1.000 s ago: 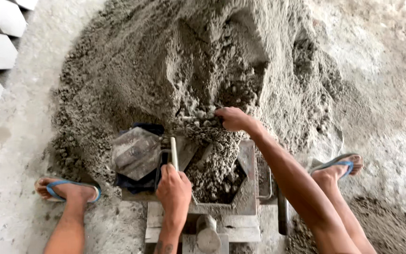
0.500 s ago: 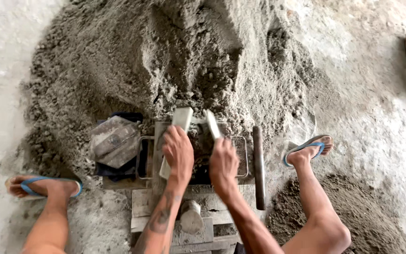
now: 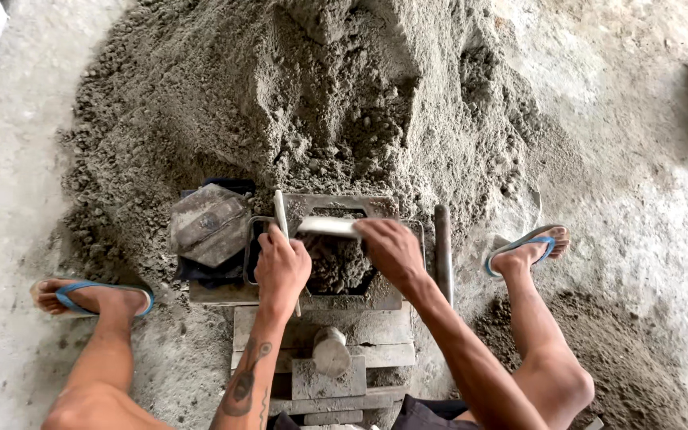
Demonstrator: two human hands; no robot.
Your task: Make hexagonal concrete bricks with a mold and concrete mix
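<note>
The person is crouching over a metal mould [image 3: 336, 209] that is sitting on the ground at the foot of a big heap of grey, damp sand mix [image 3: 312, 103], with its far edge touching the heap. The left hand [image 3: 280, 267] is closing around a thin upright metal handle [image 3: 280, 211] at the mould's left side, fingers wrapped tight on it. The right hand [image 3: 392, 247] is gripping a flat metal bar [image 3: 326, 227] that is lying crosswise over the opening, and the dark mix [image 3: 336, 267] is filling the cavity just beneath it. A six-sided metal plate [image 3: 209, 224] is resting tilted just left of the mould, on a dark cloth. A grey pipe-like lever [image 3: 442, 251] is standing along the mould's right side. Nearer the person, a short metal cylinder [image 3: 330, 350] is sitting on the stepped frame [image 3: 360, 328]. Both feet, in blue sandals [image 3: 97, 296], are planted wide apart on the concrete floor [image 3: 639, 239].
</note>
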